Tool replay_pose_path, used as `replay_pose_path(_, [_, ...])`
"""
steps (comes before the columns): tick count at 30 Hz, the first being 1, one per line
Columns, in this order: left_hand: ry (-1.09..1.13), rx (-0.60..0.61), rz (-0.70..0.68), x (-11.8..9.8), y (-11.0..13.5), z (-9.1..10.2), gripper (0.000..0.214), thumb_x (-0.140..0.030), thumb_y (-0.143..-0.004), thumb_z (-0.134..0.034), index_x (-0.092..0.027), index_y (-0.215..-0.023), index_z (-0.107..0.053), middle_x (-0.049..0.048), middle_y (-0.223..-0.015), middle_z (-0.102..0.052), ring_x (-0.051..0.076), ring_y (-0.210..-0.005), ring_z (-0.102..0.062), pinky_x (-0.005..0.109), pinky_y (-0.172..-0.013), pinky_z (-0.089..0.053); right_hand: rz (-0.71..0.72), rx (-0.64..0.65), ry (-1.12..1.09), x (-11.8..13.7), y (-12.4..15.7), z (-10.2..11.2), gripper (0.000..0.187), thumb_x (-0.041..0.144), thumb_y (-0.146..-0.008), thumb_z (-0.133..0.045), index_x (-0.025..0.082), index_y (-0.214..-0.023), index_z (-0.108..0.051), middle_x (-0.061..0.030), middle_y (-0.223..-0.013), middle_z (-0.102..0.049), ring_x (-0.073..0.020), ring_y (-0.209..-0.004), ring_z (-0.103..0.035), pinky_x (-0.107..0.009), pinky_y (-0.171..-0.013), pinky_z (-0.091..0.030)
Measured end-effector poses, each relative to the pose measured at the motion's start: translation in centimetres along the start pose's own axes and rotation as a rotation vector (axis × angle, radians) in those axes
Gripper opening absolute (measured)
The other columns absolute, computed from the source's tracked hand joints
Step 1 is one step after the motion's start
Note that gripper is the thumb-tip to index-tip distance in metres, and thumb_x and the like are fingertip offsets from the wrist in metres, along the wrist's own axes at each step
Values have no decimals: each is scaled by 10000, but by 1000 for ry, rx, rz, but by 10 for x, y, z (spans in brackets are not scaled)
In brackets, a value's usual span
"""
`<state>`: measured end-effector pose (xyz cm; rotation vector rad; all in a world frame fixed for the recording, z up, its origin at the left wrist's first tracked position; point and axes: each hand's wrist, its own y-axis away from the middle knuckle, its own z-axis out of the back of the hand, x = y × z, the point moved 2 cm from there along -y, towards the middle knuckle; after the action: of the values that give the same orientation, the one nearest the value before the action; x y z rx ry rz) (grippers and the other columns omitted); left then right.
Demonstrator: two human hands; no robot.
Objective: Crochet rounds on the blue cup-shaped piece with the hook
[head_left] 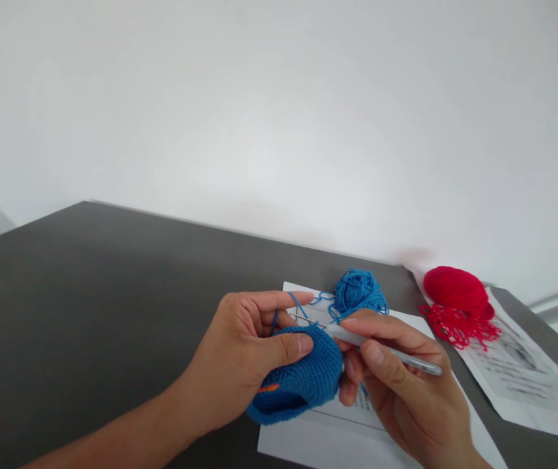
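My left hand [249,352] pinches a blue crocheted piece [311,374], thumb on its near side, with a strand of blue yarn running over the stretched index finger. The piece is hollow, its opening turned toward me, and a small orange marker [268,388] shows at that opening. In my right hand [406,378] is a crochet hook [386,350] with a pale grip, held like a pen. Its thin metal shaft points left and meets the top edge of the blue piece. Whether the tip sits inside a stitch I cannot tell.
Behind my hands a ball of blue yarn [358,291] rests on a printed sheet [289,440]. To the right, a red yarn ball [457,293] with loose loops lies on another printed paper [528,384]. The dark grey table [113,293] meets a white wall [259,117].
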<state>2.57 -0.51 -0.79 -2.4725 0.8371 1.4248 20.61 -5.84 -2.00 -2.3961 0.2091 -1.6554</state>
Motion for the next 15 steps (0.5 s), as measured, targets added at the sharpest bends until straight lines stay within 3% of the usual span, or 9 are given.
replay_pose_path(7, [-47,-17,8,2,2,0,443,-208,-684,-940,-173,-1112,-828,15,-701,-744,51,-534,-550,139,-515,-450,34,50,214,5,1,13,183,253,-948,-731,255,-1114,-806,-51,-765,-761,-168,-641,-752,-241,-546,-612])
replay_pose_path(15, [-73,-79,49,-1,0,-4,415,-226,-633,-948,-165,-1032,-852,-12,-634,-674,52,-519,-500,144,-483,-383,58,117,329,16,-1,21,183,234,-943,-727,273,-1098,-816,-82,-901,-789,-193,-591,-754,-299,-520,-604])
